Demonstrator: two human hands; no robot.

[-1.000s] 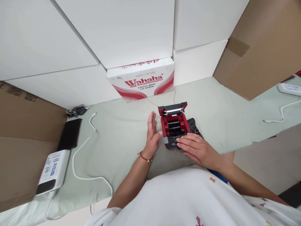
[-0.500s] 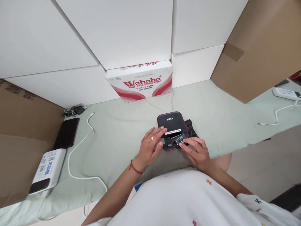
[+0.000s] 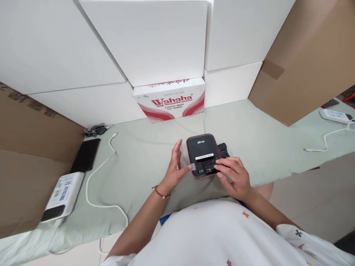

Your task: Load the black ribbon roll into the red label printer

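Observation:
A small black printer with a red rim (image 3: 201,149) lies on the pale green tabletop (image 3: 144,162), its lid closed. My left hand (image 3: 175,166) stands on edge at the printer's left side, fingers stretched up and apart, thumb touching the front left corner. My right hand (image 3: 232,173) rests on the printer's front right, fingertips pinched on a dark crinkled strip (image 3: 208,164) at the printer's front slot. A black wrapper (image 3: 223,149) sticks out behind the printer on the right.
White foam boxes and a red-and-white Wahaha carton (image 3: 172,99) line the back. Brown cartons stand left (image 3: 30,155) and right (image 3: 310,59). A black phone (image 3: 85,155), keys (image 3: 97,130), a white device (image 3: 63,195) with cable (image 3: 102,173), and a power strip (image 3: 334,116) lie around.
The printer's red lid went from open to closed. My left hand pressed on top of it, then drew back to the left side. My right hand stayed at the front.

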